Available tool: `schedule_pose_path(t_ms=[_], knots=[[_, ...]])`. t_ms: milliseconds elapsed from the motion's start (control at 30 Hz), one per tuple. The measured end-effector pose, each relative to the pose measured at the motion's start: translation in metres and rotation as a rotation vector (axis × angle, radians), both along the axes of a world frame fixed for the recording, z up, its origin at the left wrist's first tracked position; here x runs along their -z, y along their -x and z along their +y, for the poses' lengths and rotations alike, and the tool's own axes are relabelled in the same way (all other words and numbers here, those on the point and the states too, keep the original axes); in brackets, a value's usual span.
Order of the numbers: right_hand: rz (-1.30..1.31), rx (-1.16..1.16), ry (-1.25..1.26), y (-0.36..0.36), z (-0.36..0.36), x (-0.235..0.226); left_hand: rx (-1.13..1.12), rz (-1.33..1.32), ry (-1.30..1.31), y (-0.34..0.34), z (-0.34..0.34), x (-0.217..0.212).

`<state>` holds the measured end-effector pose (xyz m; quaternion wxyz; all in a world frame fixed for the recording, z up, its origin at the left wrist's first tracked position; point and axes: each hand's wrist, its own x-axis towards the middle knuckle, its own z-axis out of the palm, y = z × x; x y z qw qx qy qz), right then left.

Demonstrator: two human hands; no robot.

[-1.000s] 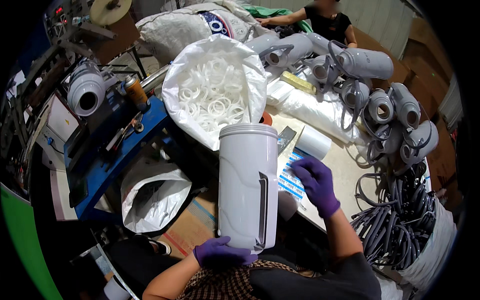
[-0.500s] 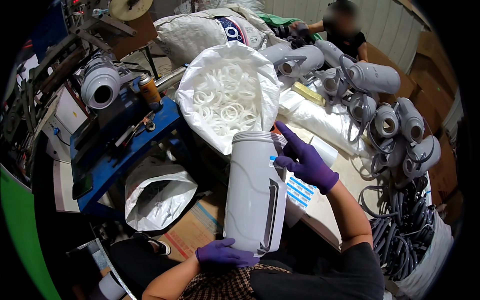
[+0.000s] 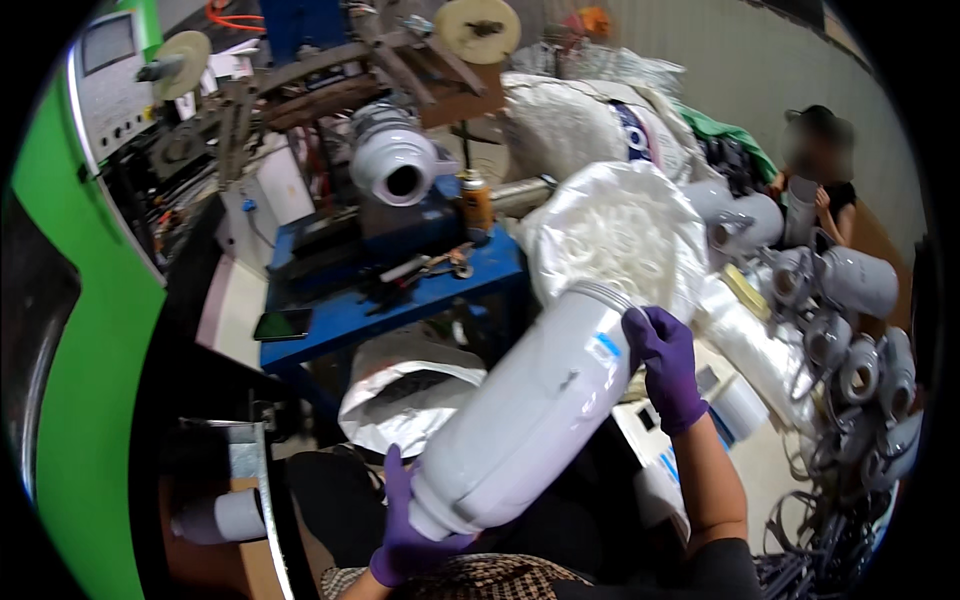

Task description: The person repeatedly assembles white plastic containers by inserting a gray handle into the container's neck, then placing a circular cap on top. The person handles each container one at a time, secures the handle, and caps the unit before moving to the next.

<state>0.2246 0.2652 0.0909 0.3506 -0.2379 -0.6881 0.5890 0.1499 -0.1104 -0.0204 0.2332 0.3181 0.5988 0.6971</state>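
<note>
A large light-grey plastic thermos shell (image 3: 520, 420) lies slanted across my lap, its threaded mouth up to the right and its base down to the left. Near that mouth is a small blue-and-white sticker (image 3: 603, 346). My left hand (image 3: 415, 530), in a purple glove, cups the base, thumb up along its side. At the upper end my right hand (image 3: 665, 365), gloved the same, grips the shell beside the rim, with its fingertips partly hidden. Just behind the mouth stands a white bag (image 3: 690, 240) filled with translucent plastic rings (image 3: 610, 240).
On the left, a blue bench (image 3: 440, 308) carries tools, a phone (image 3: 283, 325) and a spray can (image 3: 476, 205). Another grey shell (image 3: 395, 170) sits above it. An open white sack (image 3: 365, 415) stands below. Several shells (image 3: 860, 280) pile up on the right, near another person (image 3: 822, 165).
My view has swung left. The thermos shell has turned, hiding its handle side, and tipped from upright to slanted. My right hand has gone from a stretched forefinger to gripping near the rim.
</note>
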Motion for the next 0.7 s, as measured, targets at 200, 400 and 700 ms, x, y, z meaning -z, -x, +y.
schedule_pose_path(t_ms=[200, 400, 700], knots=[[0.006, -0.39, -0.798, 0.188, -0.067, -0.074, -0.576, -0.106, -0.255, -0.016, -0.078, -0.003], [-0.269, 0.065, -1.165, 0.307, -0.036, -0.056, -0.639, -0.168, -0.508, 0.007, -0.069, -0.027], [0.411, -0.086, -1.207, -0.054, -0.08, 0.048, -0.59, 0.048, -0.38, 0.105, -0.047, -0.123]])
